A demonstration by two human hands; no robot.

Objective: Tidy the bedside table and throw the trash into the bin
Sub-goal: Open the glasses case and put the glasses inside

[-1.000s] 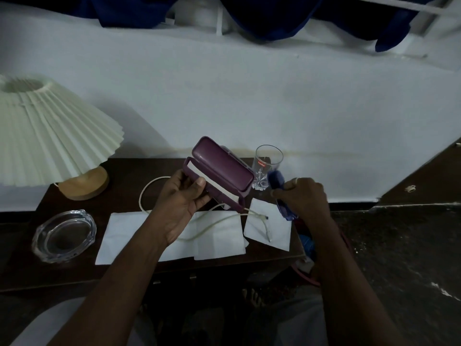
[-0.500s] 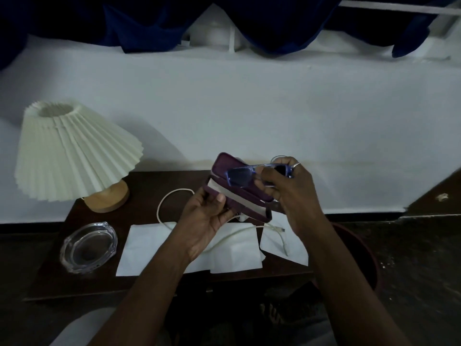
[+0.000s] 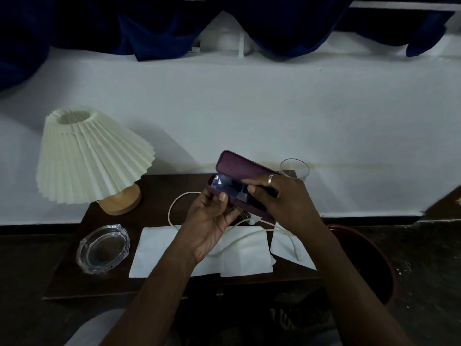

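The open purple case (image 3: pixel 239 168) hangs above the bench (image 3: pixel 154 211), cradled from below in the left hand (image 3: pixel 212 216) grip. The glasses (image 3: pixel 230 187) lie lengthwise along its tray — the right hand (image 3: pixel 282 198) grip pinches their right end, nearer the lid.

one lamp (image 3: pixel 94 156), one ashtray (image 3: pixel 102 248), three napkins (image 3: pixel 159 248), one glass (image 3: pixel 294 169)

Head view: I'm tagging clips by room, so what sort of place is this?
Probably a bedroom corner: a small dark bedside table against a white wall, carrying a pleated lamp, with dark blue curtains hanging above.
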